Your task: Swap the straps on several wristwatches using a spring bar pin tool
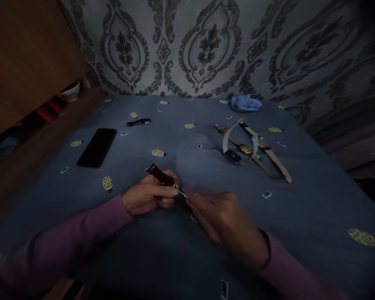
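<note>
My left hand [153,193] is closed around a wristwatch [163,176] with a dark brown strap and a gold-toned case. One strap end with its buckle sticks up past the fingers; the thumb lies along the near side of the case. From the right, my right hand [225,216] pinches a thin tool [183,194] with a shiny metal shaft. Its tip is at the edge of the watch case, and whether it touches I cannot tell. The tool's handle is hidden by the fingers, so its exact kind does not show.
A black smartphone [96,148] and a dark-strapped watch [138,122] lie to the left. On the right are a white-strapped smartwatch [232,156], a gold-toned watch [245,149] and a tan-strapped watch [276,163]. A crumpled blue cloth [245,103] sits by the wall on the patterned tablecloth [175,250].
</note>
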Available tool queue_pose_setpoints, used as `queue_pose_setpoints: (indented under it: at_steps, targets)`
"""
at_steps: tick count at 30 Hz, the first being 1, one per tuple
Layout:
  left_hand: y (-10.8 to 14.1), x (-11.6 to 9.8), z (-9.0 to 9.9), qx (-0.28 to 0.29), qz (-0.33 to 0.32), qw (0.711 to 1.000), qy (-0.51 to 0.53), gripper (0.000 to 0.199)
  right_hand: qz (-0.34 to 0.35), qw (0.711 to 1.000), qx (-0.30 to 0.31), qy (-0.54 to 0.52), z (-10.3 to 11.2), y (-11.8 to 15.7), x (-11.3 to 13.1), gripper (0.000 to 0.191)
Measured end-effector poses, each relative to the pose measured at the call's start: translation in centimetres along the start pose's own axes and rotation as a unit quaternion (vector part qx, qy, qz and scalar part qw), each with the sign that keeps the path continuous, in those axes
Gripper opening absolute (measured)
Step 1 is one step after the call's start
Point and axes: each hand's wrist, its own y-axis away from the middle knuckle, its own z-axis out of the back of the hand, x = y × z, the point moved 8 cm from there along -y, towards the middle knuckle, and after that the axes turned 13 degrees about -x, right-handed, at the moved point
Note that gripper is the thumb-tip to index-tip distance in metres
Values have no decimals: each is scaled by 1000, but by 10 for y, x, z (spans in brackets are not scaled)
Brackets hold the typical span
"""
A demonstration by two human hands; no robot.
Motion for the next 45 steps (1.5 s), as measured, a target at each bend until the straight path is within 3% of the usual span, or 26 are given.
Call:
queue_pose_setpoints:
  at_steps: [10, 24, 45]
  targets:
    - [1, -2, 0, -53, 3, 998, -26, 20, -84, 990, 30, -113, -8, 4, -9, 31]
    - [0, -6, 3, -71, -10, 997, -15, 16, -202, 945, 32, -256, -16, 3, -16, 33]
    - [6, -19, -4, -58, -40, 997, -16, 20, -210, 944, -2, -253, -6, -11, -15, 32]
